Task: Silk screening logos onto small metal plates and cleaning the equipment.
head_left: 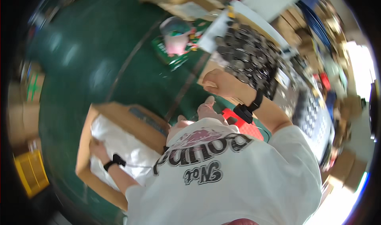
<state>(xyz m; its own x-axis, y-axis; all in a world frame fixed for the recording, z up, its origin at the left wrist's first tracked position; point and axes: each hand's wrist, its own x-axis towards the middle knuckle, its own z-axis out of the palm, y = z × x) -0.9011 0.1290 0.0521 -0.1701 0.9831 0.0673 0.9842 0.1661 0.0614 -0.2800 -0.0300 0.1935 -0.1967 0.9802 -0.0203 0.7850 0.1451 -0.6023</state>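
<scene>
My left hand (98,150) reaches down into an open cardboard box (115,115) at the lower left. It touches the white plastic liner (115,133) near the box's left wall. Its fingers are small and blurred, so their grip does not show. My right hand (222,83) is closed, its fingers curled in, at the near-left edge of a heap of dark flat pieces (246,54). Whatever those fingers hold, if anything, is hidden. Each wrist wears a black band with a small dark device.
Beyond my hands, a clear bucket (176,32) with pinkish contents stands on a green bag (164,52). A red plastic stool (252,130) is beside my legs. Flattened cardboard (186,0) lies at the far side, and a yellow crate (31,173) stands far left.
</scene>
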